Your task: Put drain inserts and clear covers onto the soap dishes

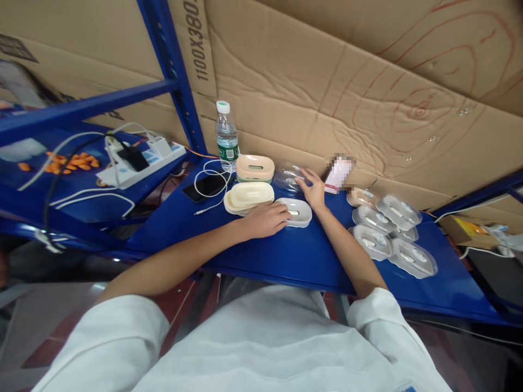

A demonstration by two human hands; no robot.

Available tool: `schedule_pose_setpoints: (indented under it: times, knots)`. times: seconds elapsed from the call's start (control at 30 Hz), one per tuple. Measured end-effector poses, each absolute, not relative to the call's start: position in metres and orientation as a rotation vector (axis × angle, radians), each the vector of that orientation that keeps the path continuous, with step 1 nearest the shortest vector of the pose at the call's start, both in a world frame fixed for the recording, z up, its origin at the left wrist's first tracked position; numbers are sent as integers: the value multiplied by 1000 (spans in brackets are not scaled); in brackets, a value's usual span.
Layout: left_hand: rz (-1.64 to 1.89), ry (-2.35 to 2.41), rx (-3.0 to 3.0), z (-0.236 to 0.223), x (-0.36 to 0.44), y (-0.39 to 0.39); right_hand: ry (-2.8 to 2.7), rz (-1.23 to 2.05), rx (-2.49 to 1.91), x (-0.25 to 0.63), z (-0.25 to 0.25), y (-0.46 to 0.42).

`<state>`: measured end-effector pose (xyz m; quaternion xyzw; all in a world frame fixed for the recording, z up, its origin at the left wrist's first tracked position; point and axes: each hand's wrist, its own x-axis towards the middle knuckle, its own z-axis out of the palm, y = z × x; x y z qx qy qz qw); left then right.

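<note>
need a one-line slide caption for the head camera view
Over a blue tabletop, the left hand touches a white oval plastic dish; the right hand is at clear plastic covers.

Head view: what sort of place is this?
Probably a workshop or factory workstation: a blue tabletop within a blue frame, cardboard panels behind it, and clear-covered trays grouped at right.
</note>
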<state>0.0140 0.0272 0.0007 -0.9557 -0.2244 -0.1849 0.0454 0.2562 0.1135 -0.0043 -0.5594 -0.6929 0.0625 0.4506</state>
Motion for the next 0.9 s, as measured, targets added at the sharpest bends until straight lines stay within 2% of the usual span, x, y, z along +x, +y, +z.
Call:
schedule_pose_setpoints:
  times: [0.23,0.4,0.53,0.9]
  knots:
    - [-605,-712,-2899,6,12,24,-1737,57,-1321,253,15,102]
    - [-869,-782,-2864,16,8,23,-1777,10,-1256,262,28,63]
    - [-1001,-842,-2796,26,6,21,-1849,5,-1253,275,16,15]
    - [-708,-819,-2886,16,-1,32,-1955,39,-1217,273,-21,-25]
